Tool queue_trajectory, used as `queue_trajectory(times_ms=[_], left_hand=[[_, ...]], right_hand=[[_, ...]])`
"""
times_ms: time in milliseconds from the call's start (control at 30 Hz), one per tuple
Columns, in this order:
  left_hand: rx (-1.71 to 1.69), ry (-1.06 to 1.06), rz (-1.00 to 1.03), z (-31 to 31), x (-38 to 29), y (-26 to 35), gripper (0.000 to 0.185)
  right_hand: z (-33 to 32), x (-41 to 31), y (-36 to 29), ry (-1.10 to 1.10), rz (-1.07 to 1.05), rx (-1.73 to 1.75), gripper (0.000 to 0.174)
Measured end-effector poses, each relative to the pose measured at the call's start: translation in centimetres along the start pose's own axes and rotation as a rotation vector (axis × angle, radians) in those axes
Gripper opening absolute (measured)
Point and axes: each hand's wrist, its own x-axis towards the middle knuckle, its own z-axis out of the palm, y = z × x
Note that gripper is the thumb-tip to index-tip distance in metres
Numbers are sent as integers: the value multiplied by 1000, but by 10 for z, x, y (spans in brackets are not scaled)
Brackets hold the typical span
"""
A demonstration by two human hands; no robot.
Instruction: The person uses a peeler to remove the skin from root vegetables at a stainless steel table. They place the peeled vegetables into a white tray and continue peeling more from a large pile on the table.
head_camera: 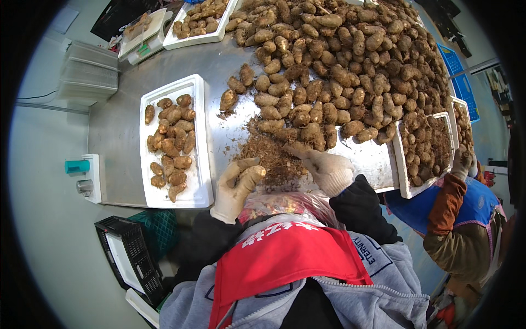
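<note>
My left hand [235, 187], in a soiled pale glove, is curled above the front edge of the metal table. A small taro corm [257, 172] appears held in it, its pale cut end beside the thumb. My right hand [328, 169], in a knitted glove, reaches left over brown fibrous peelings [269, 154]. Its stained fingertips meet the near edge of a large heap of hairy taro corms [328, 78], and whether they grip one is unclear. To the left, a white foam tray [201, 164] contains several trimmed corms [174, 135].
A co-worker's gloved hand [462, 162] is at the right, by a foam box of corms [404, 160]. Farther back stand a weighing scale [146, 41] and another corm tray [197, 41]. Black crates [129, 255] stand low at left; stacked trays [88, 72] are beyond the table's left edge.
</note>
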Motion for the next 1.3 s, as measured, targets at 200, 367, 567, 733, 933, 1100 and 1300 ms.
queue_trajectory(times_ms=[200,367,567,733,933,1100,1300], left_hand=[[-190,36,-62,-10,13,-18,56],[-377,362,-17,-57,44,-42,54],[119,757,174,-180,89,-39,48],[692,872,109,-252,143,-22,56],[998,590,496,-175,164,-2,36],[710,-56,344,-7,155,-13,41],[1026,-177,614,103,157,-13,23]], right_hand=[[6,-10,29,17,-1,150,28],[9,-27,37,26,183,209,34],[24,-42,49,30,356,257,42],[34,-43,58,81,295,241,44],[27,-55,61,142,373,318,45],[27,-59,66,134,478,364,45],[38,-69,95,302,473,383,44]])
